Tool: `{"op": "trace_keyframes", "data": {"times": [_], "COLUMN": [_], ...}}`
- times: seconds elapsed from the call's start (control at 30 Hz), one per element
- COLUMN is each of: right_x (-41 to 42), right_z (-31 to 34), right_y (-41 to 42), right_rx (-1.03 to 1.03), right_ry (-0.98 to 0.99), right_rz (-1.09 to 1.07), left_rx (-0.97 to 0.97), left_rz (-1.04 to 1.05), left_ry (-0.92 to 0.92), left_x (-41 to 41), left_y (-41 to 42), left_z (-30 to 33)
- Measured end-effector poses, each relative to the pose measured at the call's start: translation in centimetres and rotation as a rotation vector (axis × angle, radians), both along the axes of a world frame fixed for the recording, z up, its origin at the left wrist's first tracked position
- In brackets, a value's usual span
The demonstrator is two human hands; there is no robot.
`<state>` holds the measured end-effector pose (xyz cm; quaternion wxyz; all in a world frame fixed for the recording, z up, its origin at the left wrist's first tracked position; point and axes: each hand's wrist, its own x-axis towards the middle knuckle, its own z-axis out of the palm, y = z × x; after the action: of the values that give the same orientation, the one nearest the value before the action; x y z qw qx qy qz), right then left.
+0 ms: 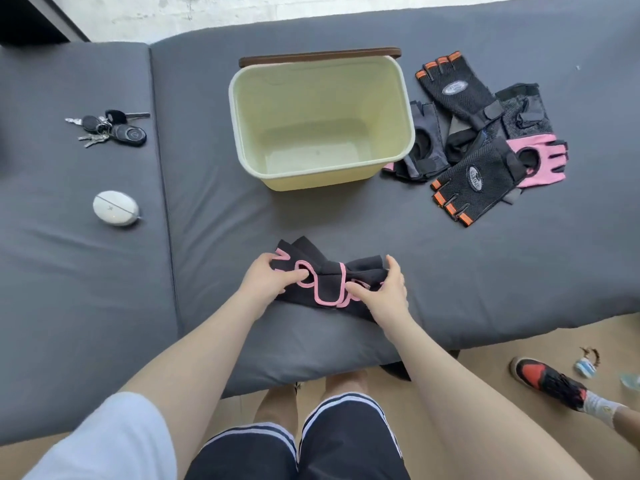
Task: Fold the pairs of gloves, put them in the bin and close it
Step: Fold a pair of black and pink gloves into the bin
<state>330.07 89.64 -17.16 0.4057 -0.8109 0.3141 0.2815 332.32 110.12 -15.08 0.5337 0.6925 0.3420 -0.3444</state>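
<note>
A pair of black gloves with pink trim [329, 282] lies on the grey mattress near its front edge. My left hand [268, 280] grips its left end and my right hand [386, 289] grips its right end. Behind them stands the pale yellow bin [251, 140], open and with nothing inside. Its brown lid [318, 57] stands up along the far rim. To the right of the bin lies a pile of several gloves [481, 140]: black mesh ones with orange trim, a pink one and dark grey ones.
On the left cushion lie a bunch of keys with fobs [110, 128] and a white oval case [116, 207]. Another person's foot in a red and black shoe [547, 381] stands on the floor at the lower right.
</note>
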Motion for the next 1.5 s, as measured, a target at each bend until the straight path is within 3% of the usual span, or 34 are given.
{"op": "trace_keyframes", "data": {"times": [0.17,0.23,0.4,0.53,0.7,0.87,1.0,1.13,1.2,1.33,1.4,1.5], "right_x": [1.6,3.8,11.3,18.1,23.9,24.6,24.1,24.3,24.8,25.9,26.2,26.1], "right_z": [2.6,5.4,13.7,15.8,13.3,9.8,7.6,6.7,6.5,5.5,5.5,7.1], "right_y": [-0.6,-1.8,-3.5,-2.1,1.0,3.2,3.6,3.9,4.5,5.1,5.2,4.6], "right_rx": [0.256,0.295,0.302,0.216,-0.036,-0.177,-0.234,-0.137,-0.057,-0.04,-0.006,0.056], "right_ry": [-0.064,-0.134,-0.298,-0.326,-0.271,-0.233,-0.126,-0.04,0.087,0.289,0.237,-0.011], "right_rz": [-0.143,-0.091,0.108,0.196,0.345,0.507,0.66,0.954,1.065,1.127,1.106,0.948], "left_rx": [0.099,0.091,0.122,0.137,0.224,0.423,0.442,0.423,0.356,0.324,0.38,0.436], "left_rz": [-0.016,-0.003,0.039,0.141,0.116,-0.214,-0.426,-0.699,-0.827,-0.984,-1.018,-0.926], "left_ry": [-0.114,-0.221,-0.467,-0.553,-0.418,-0.31,-0.207,-0.149,-0.012,0.162,0.148,0.065], "left_x": [0.4,1.2,5.3,10.5,16.0,17.9,18.5,19.3,20.0,21.3,21.3,20.6], "left_y": [-1.1,-1.4,-1.9,-1.2,0.8,0.7,-0.1,-0.2,-0.5,-0.5,-0.5,-0.8], "left_z": [3.8,6.6,13.2,14.6,12.1,9.1,7.6,5.5,4.2,1.6,0.9,1.6]}}
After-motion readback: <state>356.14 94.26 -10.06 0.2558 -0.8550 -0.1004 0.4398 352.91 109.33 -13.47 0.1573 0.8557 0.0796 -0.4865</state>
